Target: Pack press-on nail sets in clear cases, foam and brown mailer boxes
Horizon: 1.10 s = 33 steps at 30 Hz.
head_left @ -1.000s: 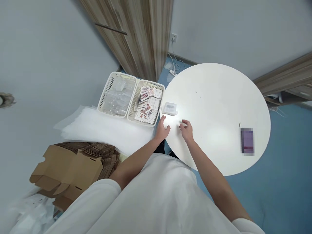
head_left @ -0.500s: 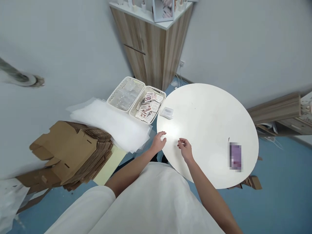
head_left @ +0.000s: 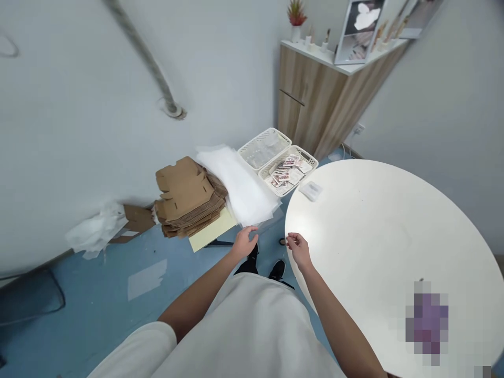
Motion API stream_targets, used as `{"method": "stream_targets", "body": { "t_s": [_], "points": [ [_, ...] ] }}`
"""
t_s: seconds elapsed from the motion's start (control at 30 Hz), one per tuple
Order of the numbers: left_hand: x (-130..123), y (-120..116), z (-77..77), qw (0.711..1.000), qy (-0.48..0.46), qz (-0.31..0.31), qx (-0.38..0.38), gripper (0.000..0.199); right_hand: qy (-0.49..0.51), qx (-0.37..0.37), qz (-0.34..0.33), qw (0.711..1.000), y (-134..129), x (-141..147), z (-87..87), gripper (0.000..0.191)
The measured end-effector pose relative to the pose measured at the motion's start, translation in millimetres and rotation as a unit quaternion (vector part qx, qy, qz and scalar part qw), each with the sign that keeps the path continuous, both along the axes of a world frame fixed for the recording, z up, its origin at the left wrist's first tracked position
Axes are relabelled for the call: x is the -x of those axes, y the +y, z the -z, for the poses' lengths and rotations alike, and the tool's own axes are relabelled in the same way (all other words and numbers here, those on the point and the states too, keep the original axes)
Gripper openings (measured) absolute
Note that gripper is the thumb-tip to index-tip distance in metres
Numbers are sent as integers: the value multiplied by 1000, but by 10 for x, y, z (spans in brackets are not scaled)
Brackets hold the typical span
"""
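My left hand (head_left: 244, 242) is empty, its thumb and fingers apart. It hangs over the floor just below the near end of a stack of white packing sheets (head_left: 248, 191). Over the left edge of the round white table (head_left: 374, 226), my right hand (head_left: 300, 251) has its fingers loosely bent and apart, with nothing visible in them. A small clear packet (head_left: 311, 191) lies on the table beyond that hand. Left of the sheets, flat brown cardboard boxes (head_left: 187, 194) are piled up.
One white basket (head_left: 298, 148) holds printed cards; the basket beside it (head_left: 252, 140) holds clear plastic packets. A wood-grain cabinet (head_left: 315, 100) stands in the corner. A blurred purple item (head_left: 427, 320) lies on the table's right side. A crumpled plastic bag (head_left: 96, 228) lies by the wall.
The view has swung left, bringing more floor and the cardboard into sight. My left hand has moved away from the table edge toward the white sheets. My right hand stays near the table edge.
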<state>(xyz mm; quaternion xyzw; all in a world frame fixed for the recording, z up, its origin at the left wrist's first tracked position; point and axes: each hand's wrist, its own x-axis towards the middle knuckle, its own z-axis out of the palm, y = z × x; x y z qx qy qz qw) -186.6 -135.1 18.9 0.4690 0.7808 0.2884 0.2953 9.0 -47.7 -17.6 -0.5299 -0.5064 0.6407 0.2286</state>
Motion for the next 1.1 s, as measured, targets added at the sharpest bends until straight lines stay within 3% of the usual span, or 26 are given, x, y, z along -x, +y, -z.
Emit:
{"method": "stream_targets", "body": {
  "t_s": [0.13,0.27,0.43,0.6,0.77,0.93,1.1],
  "points": [
    [441,-141,-73,995,91,-36,-24,33,-7,-26,-87,996,54,324,-7,34],
    [963,-284,-159,981,156,-114,-28,53,-46,-94,-190,976,142,853,-108,39],
    [1675,-512,-293,962,199,-189,13,65,-73,-222,-286,929,193,1782,-332,48],
    [2225,-650,-324,963,214,-157,55,51,-96,-388,-328,856,220,2676,-457,37],
    [2535,-694,-208,975,194,-92,60,57,-158,-451,-337,811,246,3249,-473,44],
    [2713,-803,-88,979,159,-87,94,68,-255,-462,-355,772,250,3524,-471,50],
    [2777,-893,-10,984,140,-79,74,74,-328,-482,-372,722,222,3675,-482,32]
  ]
}}
